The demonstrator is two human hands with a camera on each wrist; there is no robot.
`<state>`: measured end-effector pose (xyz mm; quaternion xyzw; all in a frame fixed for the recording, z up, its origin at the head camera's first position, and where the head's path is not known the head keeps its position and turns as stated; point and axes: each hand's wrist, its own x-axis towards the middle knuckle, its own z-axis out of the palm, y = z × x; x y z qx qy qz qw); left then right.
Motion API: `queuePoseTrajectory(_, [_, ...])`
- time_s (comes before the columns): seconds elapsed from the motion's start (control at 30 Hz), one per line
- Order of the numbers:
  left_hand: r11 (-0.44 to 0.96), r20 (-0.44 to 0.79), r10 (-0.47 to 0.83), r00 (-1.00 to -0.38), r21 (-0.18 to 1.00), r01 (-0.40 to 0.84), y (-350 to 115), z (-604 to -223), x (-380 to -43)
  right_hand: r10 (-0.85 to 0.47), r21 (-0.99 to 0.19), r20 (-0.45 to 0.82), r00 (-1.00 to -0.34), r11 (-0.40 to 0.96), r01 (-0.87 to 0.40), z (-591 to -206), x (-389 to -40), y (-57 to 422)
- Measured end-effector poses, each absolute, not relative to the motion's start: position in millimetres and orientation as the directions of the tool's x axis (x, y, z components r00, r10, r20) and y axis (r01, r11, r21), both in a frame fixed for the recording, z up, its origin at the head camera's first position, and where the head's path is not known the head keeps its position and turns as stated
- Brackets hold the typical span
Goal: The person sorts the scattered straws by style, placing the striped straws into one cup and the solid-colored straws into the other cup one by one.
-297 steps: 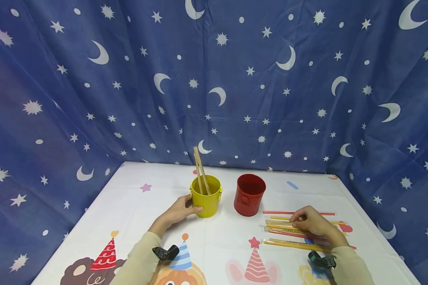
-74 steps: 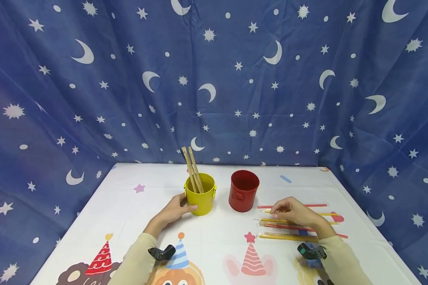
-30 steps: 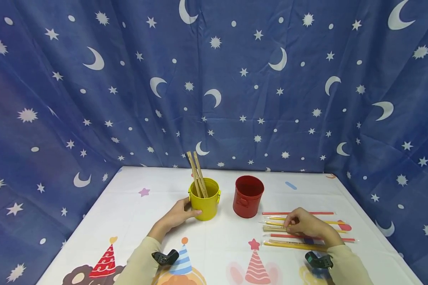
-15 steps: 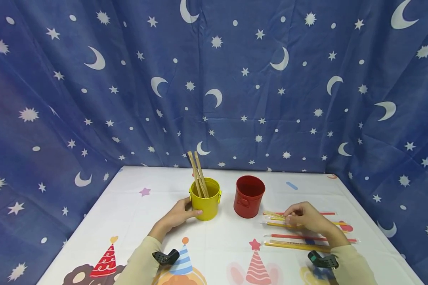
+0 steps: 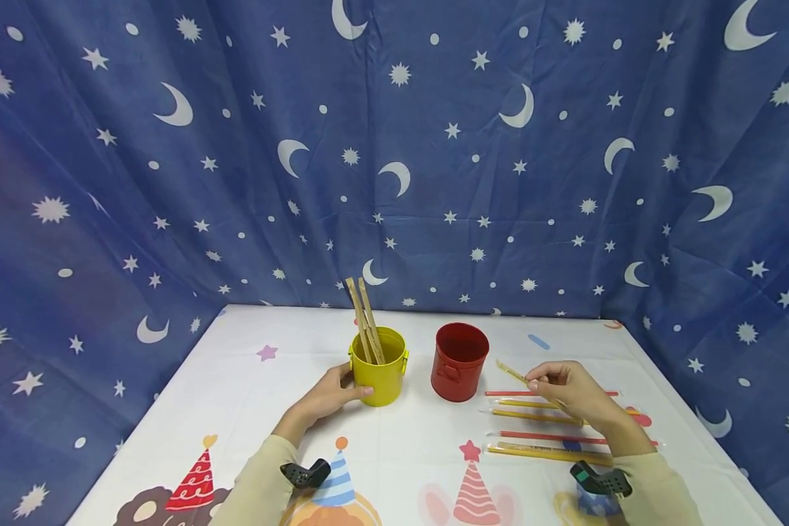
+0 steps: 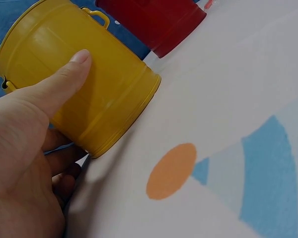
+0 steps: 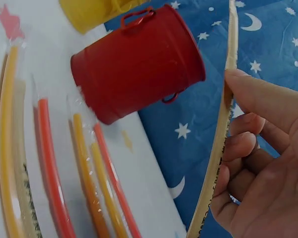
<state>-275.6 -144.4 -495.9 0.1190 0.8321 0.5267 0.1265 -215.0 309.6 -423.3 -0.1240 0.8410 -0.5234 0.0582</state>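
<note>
My left hand grips the yellow bucket, thumb across its front and fingers behind its side. Several tan wrapped sticks lean upright inside it. My right hand pinches tan wrapped chopsticks with dark print along the wrapper, thumb against the fingers. The chopsticks tilt up toward the red bucket, above the row on the table; in the head view the palm hides their lower part. The red bucket stands right of the yellow one, and only its near inner wall and rim show.
Right of the buckets lie several clear-wrapped straws: a red straw at the back, orange-yellow ones, another red straw and a yellow straw with a tan packet beside it. A starry blue curtain hangs behind the table.
The right hand has picked the tan chopsticks out of the row and raised them, turning their far end up toward the red bucket. The left hand keeps hold of the yellow bucket.
</note>
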Motion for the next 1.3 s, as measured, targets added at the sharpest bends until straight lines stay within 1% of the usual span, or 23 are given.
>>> queuePoseTrajectory(0.2, [0.412, -0.090, 0.335, -0.938, 0.909, 0.060, -144, -495, -274, -0.233, -0.904, 0.050, -0.971, 0.402, -0.142, -417, -210, 308])
queuePoseTrajectory(0.43, [0.424, -0.082, 0.331, -0.940, 0.903, 0.070, -144, -494, -277, -0.241, -0.908, 0.085, -0.967, 0.381, -0.175, -416, -211, 311])
queuePoseTrajectory(0.5, [0.419, -0.065, 0.345, -0.936, 0.903, 0.092, -144, -493, -278, -0.233, -0.909, 0.082, -0.969, 0.382, -0.169, -415, -210, 311])
queuePoseTrajectory(0.63, [0.405, -0.060, 0.360, -0.931, 0.909, 0.098, -143, -494, -278, -0.210, -0.911, 0.064, -0.976, 0.387, -0.143, -414, -210, 312])
queuePoseTrajectory(0.8, [0.409, -0.082, 0.342, -0.936, 0.910, 0.070, -145, -497, -277, -0.196, -0.918, 0.050, -0.979, 0.376, -0.122, -415, -210, 308])
queuePoseTrajectory(0.93, [0.415, -0.093, 0.333, -0.938, 0.908, 0.057, -146, -498, -278, -0.191, -0.931, 0.071, -0.979, 0.340, -0.134, -414, -209, 306])
queuePoseTrajectory(1.03, [0.415, -0.099, 0.331, -0.938, 0.908, 0.050, -145, -498, -279, -0.212, -0.957, 0.116, -0.970, 0.237, -0.167, -411, -207, 306])
queuePoseTrajectory(1.13, [0.421, -0.108, 0.325, -0.939, 0.906, 0.041, -145, -497, -277, -0.264, -0.976, 0.177, -0.948, 0.077, -0.203, -409, -205, 305])
queuePoseTrajectory(1.23, [0.417, -0.110, 0.322, -0.940, 0.908, 0.036, -145, -497, -277, -0.315, -0.971, 0.241, -0.918, -0.080, -0.227, -403, -205, 302])
queuePoseTrajectory(1.3, [0.417, -0.111, 0.325, -0.939, 0.908, 0.037, -145, -496, -279, -0.328, -0.960, 0.272, -0.905, -0.160, -0.231, -396, -205, 297])
